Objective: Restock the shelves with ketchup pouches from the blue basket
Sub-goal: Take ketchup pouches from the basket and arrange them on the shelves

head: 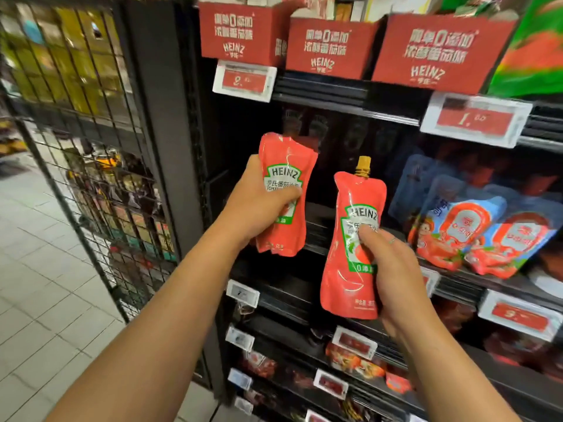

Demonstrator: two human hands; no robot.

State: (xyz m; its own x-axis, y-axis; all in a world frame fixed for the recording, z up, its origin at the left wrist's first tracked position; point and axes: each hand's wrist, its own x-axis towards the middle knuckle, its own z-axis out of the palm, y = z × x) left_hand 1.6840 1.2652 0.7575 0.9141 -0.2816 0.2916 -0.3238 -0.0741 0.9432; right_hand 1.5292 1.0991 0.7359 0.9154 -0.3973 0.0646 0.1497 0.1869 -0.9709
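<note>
Two red ketchup pouches were held up in front of a dark shelf bay. The left pouch (285, 193) was gripped by the left hand (259, 208), thumb curled across its green-bordered label; its top end showed no cap. The right pouch (353, 248) was pinched by the right hand (387, 269), fingertips pressing the label, with a gold screw cap (364, 166) pointing up. The two pouches were near each other but apart. Both films were glossy and creased.

Behind them, the black shelf (320, 226) appeared bare at its left portion. Blue-and-red pouches (457, 229) stood just to the right on the same level. Above, three red cardboard display boxes (332, 47) sat on the upper shelf, with white price tags (243, 80) clipped to the shelf edges. Lower shelves held further red packets, blurred. A black wire mesh panel (91, 147) closed the unit's left end, and pale floor tiles (45, 284) extended beyond it.
</note>
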